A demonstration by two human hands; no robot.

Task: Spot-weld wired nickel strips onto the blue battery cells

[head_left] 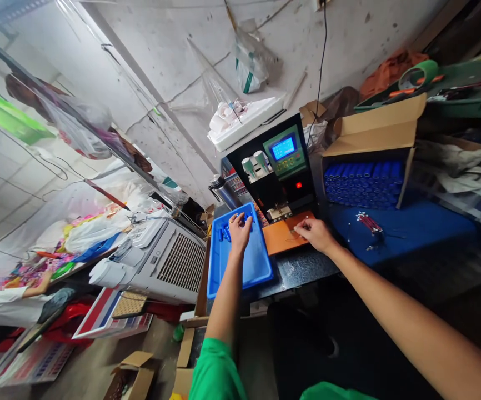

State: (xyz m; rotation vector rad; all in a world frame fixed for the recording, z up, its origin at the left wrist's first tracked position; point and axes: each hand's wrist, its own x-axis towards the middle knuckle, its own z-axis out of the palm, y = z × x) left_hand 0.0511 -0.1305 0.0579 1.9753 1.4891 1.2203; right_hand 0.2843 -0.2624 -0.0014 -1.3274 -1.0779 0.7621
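Above the blue tray [240,278] is my left hand [240,230], its fingers bent and apart, with nothing visible in them. Several small blue cylinders [225,233] lie in the tray around its fingertips. My right hand [317,234] is over the orange board [280,238], thumb and fingers pinched together. What sits in that pinch is too small to make out. Directly behind the board stands a black machine [265,191] with a lit blue display [284,147] and a metal working head [280,211] low at its front.
To the right, an open cardboard box [374,136] holds many blue cylinders [363,183]. A bundle of dark red wires [369,223] with white ends lies on the blue surface. A flask [224,191] stands behind the tray. Leftward are an air cooler [169,255] and a seated person [11,305].
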